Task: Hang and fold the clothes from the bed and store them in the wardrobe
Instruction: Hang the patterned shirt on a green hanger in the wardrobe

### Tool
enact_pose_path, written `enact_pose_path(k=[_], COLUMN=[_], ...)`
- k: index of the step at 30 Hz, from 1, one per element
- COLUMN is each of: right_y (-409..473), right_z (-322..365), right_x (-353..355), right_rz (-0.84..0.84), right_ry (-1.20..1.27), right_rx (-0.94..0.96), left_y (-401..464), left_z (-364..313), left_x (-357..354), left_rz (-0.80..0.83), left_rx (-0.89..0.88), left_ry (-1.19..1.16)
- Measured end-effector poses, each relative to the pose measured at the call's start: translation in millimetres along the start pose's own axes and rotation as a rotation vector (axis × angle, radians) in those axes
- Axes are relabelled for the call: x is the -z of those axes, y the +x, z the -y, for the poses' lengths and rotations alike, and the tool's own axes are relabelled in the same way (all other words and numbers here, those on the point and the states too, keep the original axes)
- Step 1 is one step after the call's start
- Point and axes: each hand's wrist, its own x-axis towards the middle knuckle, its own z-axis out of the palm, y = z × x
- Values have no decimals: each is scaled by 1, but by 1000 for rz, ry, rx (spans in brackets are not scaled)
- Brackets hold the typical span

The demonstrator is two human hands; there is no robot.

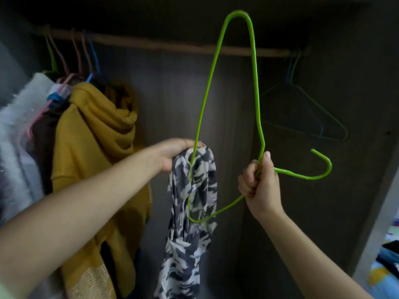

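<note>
I face the open wardrobe. My right hand (259, 182) grips the neck of a green wire hanger (205, 100), which is turned on its side with its hook pointing right. A grey-and-white patterned garment (190, 223) hangs bunched over the hanger's long bar. My left hand (177, 154) grips the top of that garment where it crosses the bar. The wooden rail (164, 45) runs across the wardrobe above both hands.
At the left of the rail hang a mustard hooded garment (95, 147), dark clothes and plastic-covered pale items (19, 130). Two bare wire hangers (302, 113) hang at the rail's right end. Folded clothes on the bed (388, 255) show at the far right edge.
</note>
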Motion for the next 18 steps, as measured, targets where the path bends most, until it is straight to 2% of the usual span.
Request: enact_pose_path(k=[4, 7, 9, 12, 14, 18], right_y=[-9, -12, -9, -2, 2, 6], right_z=[-15, -26, -25, -4, 11, 30], right_x=[-3, -6, -9, -6, -1, 12], right_rz=[31, 124, 190, 222, 263, 303], right_ry=[-72, -438, -675, -823, -997, -1247], right_rx=[-57, -35, -54, -139, -212, -362], left_y=[-22, -38, -36, -28, -18, 5], left_z=[-43, -59, -59, -34, -3, 44], left_x=[21, 36, 49, 71, 92, 106], left_rz=[66, 100, 43, -177, -247, -196], left_rx=[-57, -85, -156, -170, -90, 26], left_ry=[65, 239, 349, 509, 494, 333])
